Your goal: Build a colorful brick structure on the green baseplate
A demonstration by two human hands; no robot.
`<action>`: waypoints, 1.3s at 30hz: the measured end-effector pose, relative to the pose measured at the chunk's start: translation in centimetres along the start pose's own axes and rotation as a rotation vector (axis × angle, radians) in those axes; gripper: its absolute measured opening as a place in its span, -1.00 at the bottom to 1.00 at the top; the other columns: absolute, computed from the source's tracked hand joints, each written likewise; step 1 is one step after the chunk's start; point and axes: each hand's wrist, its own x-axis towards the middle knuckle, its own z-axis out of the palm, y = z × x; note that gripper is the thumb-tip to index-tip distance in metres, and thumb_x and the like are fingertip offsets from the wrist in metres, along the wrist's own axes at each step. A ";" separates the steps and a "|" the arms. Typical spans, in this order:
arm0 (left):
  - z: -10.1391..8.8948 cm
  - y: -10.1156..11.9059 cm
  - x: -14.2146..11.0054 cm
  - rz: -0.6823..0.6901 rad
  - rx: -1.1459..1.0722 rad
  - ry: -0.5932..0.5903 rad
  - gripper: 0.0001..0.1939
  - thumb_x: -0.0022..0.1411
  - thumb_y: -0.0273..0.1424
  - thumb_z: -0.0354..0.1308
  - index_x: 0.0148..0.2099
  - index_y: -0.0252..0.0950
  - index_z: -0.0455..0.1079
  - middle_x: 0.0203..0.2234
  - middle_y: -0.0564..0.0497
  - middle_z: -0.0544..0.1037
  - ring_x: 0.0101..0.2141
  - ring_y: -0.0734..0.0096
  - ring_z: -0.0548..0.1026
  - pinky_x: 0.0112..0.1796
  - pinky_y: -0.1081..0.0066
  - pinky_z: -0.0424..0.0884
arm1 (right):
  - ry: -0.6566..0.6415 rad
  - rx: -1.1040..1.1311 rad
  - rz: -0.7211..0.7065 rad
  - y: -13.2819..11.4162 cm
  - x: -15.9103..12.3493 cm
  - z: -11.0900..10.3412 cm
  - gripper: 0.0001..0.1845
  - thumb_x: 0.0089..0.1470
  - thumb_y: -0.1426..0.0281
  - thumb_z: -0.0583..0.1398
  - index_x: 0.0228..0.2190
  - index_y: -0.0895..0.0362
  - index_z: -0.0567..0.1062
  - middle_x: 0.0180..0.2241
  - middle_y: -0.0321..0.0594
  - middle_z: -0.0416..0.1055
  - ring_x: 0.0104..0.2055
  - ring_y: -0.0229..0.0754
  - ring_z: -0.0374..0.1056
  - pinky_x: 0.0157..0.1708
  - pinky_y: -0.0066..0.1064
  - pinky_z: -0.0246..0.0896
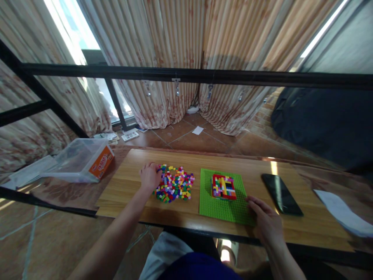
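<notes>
My left hand (pixel 150 178) rests at the left edge of a spread pile of small multicoloured building bricks (pixel 175 184). Its fingers are bent and loosely apart among the outer bricks; the fingertips are partly hidden. A green studded baseplate (pixel 208 208) lies right of the pile. On it stands a low, roughly square brick build (pixel 223 187), with red outer walls, mixed colours on top and a dark gap toward its right side. My right hand (pixel 266 219) pinches the baseplate's right edge between thumb and fingers.
A black phone (pixel 282 194) lies on the wooden table (pixel 122 194), right of my right hand. White paper (pixel 345 214) is at the far right. Left of the table sits a clear plastic box (pixel 78 159) with an orange label. A black metal bar (pixel 186 74) crosses in front of the curtains.
</notes>
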 end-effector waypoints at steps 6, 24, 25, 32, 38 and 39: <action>-0.3 -0.3 -1.4 0.108 -0.411 0.095 -0.90 0.16 -0.35 0.09 -0.31 -0.27 0.37 -0.35 -0.04 0.53 -0.25 0.23 0.48 -0.17 0.26 0.36 | -0.010 0.031 -0.021 -0.4 -0.3 0.2 -0.61 -0.31 0.23 0.42 -0.36 0.15 0.61 -0.36 -0.18 0.54 -0.44 -0.29 0.35 -0.50 -0.52 0.27; -3.4 9.7 -10.2 0.131 -1.361 -0.291 -0.84 0.06 -0.40 0.26 -0.24 -0.26 0.51 -0.42 0.05 0.60 -0.39 0.45 0.54 -0.32 0.47 0.47 | -0.482 -0.145 -0.454 -6.1 -9.8 9.0 -0.75 0.05 0.35 0.24 -0.17 0.00 0.56 -0.26 -0.22 0.50 -0.29 -0.22 0.37 -0.29 -0.38 0.31; -3.3 9.9 -10.5 0.151 -1.362 -0.287 -0.85 0.06 -0.41 0.26 -0.25 -0.25 0.51 -0.42 0.05 0.60 -0.39 0.44 0.55 -0.31 0.47 0.48 | -0.476 -0.133 -0.417 -5.8 -9.9 9.0 -0.75 0.05 0.33 0.25 -0.18 0.01 0.56 -0.28 -0.23 0.50 -0.28 -0.22 0.37 -0.29 -0.37 0.30; -2.1 11.1 -12.5 0.292 -1.270 -0.280 -0.91 0.13 -0.41 0.23 -0.26 -0.24 0.51 -0.38 0.04 0.60 -0.33 0.41 0.55 -0.25 0.45 0.49 | -0.386 0.081 -0.136 -4.3 -10.6 8.7 -0.82 -0.04 0.25 0.31 -0.35 0.04 0.60 -0.45 -0.29 0.50 -0.41 -0.26 0.34 -0.38 -0.42 0.25; -1.6 11.1 -12.5 0.407 -1.066 -0.174 -0.77 0.21 -0.36 0.15 -0.07 -0.21 0.44 -0.25 0.00 0.57 -0.28 0.38 0.54 -0.19 0.37 0.48 | -0.250 0.077 -0.120 -4.0 -8.1 6.3 -0.74 -0.13 0.18 0.34 -0.41 0.09 0.60 -0.49 -0.27 0.49 -0.46 -0.27 0.31 -0.45 -0.42 0.23; -1.8 10.6 -12.0 0.413 -0.999 -0.115 -0.76 0.22 -0.35 0.14 -0.05 -0.20 0.43 -0.26 -0.01 0.56 -0.28 0.37 0.53 -0.18 0.35 0.47 | -0.208 0.053 -0.146 -3.9 -7.1 5.7 -0.73 -0.14 0.18 0.34 -0.41 0.09 0.60 -0.49 -0.27 0.50 -0.47 -0.26 0.31 -0.45 -0.41 0.23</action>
